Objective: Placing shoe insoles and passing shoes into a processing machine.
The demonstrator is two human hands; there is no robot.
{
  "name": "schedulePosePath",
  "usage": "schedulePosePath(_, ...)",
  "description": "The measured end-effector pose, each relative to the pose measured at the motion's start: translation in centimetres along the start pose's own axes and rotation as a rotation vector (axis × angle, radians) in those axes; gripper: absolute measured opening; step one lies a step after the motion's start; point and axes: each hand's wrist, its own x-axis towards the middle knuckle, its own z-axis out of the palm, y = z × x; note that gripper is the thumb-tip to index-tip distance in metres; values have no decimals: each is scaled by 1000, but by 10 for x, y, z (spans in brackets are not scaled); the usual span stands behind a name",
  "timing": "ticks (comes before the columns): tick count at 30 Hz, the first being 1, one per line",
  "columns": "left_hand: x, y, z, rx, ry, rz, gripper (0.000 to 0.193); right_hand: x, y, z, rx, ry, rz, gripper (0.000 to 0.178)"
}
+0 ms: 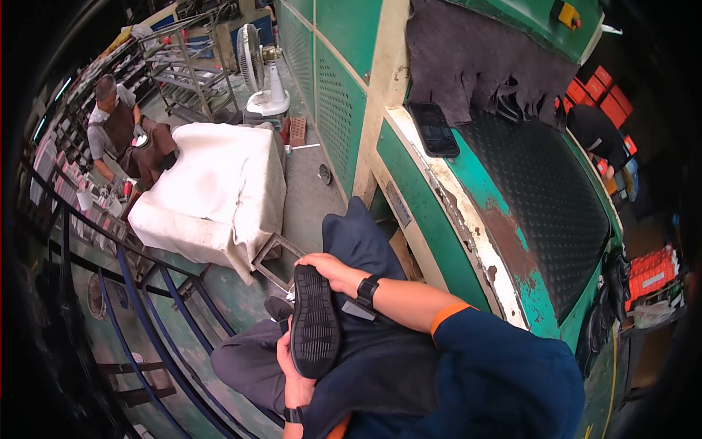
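Observation:
A black shoe (316,322) is held over my lap, its ribbed sole turned up toward me. My right hand (327,268) grips the upper end of the shoe, with the thumb by the edge of the sole. Lower down, my left hand (291,360) is wrapped round the near end from its left side. Most fingers of both hands are hidden behind the shoe. Just left of it, part of another dark shoe (278,309) shows near my leg; I cannot tell whether it is worn. A black wristband (368,290) circles my right wrist.
To my right stands a green machine with a black textured belt (541,212), a phone (433,130) on its edge. Ahead is a block under white cloth (212,183); beyond it a person (121,128) sits. Dark metal rails (157,322) lie left. A fan (252,58) stands farther back.

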Motion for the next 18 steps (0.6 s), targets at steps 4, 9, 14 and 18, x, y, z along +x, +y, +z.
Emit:
schedulePosePath(4,-16,-1,19,118,77,69,68,-8,8,-11,144,-117,-20,19)
schedulePosePath(9,-6,6,36,496,272,128,74,4,9,-6,103,-217,51,22)
schedulePosePath(14,57,57,27,775,333,209,74,18,11,21,-682,-173,-259,31)
schedulePosePath(18,92,83,12,791,351,304,73,16,8,41,-767,-233,-381,26)
